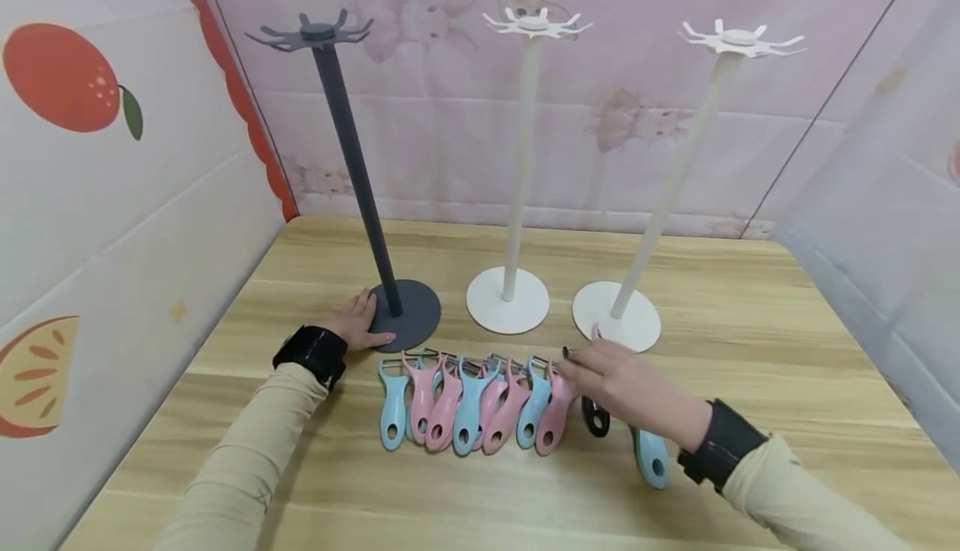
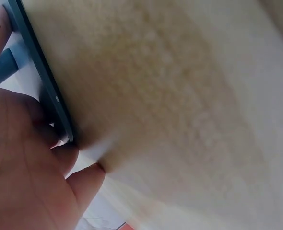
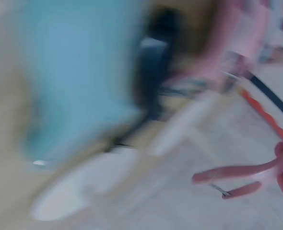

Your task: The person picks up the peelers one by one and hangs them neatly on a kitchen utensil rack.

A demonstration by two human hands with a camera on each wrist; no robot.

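My left hand (image 1: 358, 322) holds the rim of the dark grey stand's round base (image 1: 420, 318), with the thumb lying over it. In the left wrist view, bent fingers (image 2: 86, 184) meet the base edge and the tabletop. My right hand (image 1: 630, 384) grips a pink peeler (image 3: 237, 175), its forked head pointing away from the fingers. Below that hand lie a black peeler (image 1: 596, 418) and a light blue peeler (image 1: 652, 458), both partly hidden. Left of them, several pink and blue peelers (image 1: 465, 413) lie in an overlapping row, handles toward me.
Two white stands, one in the middle (image 1: 507, 309) and one at the right (image 1: 637, 318), rise behind the peelers. Each stand carries a ring of hooks, such as the dark grey hook ring (image 1: 317, 32). Printed sheets wall the wooden table (image 1: 712, 284) at the back and sides.
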